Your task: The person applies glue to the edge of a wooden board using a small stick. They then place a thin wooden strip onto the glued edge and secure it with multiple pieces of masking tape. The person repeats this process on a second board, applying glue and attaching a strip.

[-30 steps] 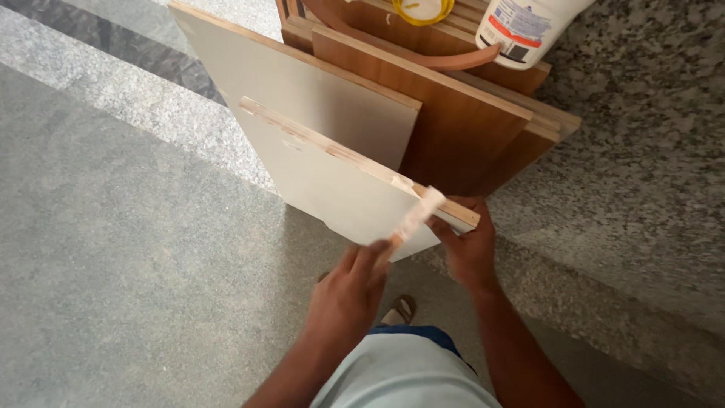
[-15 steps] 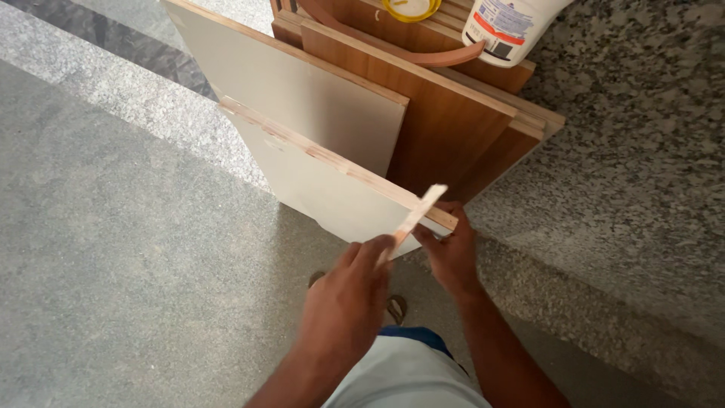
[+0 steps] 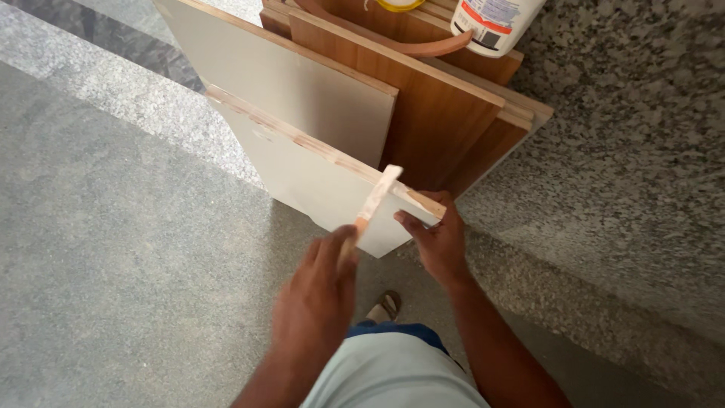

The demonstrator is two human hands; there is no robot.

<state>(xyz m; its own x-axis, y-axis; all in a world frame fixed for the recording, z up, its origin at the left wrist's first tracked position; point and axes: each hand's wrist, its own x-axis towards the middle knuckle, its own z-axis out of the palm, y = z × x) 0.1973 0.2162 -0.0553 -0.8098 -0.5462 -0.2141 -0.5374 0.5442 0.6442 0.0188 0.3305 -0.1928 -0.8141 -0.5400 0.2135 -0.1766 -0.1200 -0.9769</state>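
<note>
Your left hand [image 3: 317, 291] pinches a thin flat stick [image 3: 375, 198], pale wood with a whitish coat, and lays its far end across the top edge of the front board [image 3: 317, 177]. That board is a cream-faced panel standing on edge on the floor [image 3: 113, 249]; its upper edge is raw plywood, with the layers showing and a pale smear along it. The stick crosses the edge near the board's near corner, tilted up and away from you.

Your right hand [image 3: 436, 238] clamps that same corner, thumb on the cream face, fingers wrapped behind, just beside the stick but not touching it.

Behind the front board stands a second cream panel [image 3: 302, 83], and behind that lean several brown wood-grain boards [image 3: 445, 121], smooth and laminated, all resting against a speckled granite ledge [image 3: 642, 151]. On top of the stack lie a curled brown edging strip [image 3: 393, 45] and a white plastic bottle [image 3: 495, 23] with a coloured label, lying on its side; what it holds can't be told. The floor is grey polished stone.
</note>
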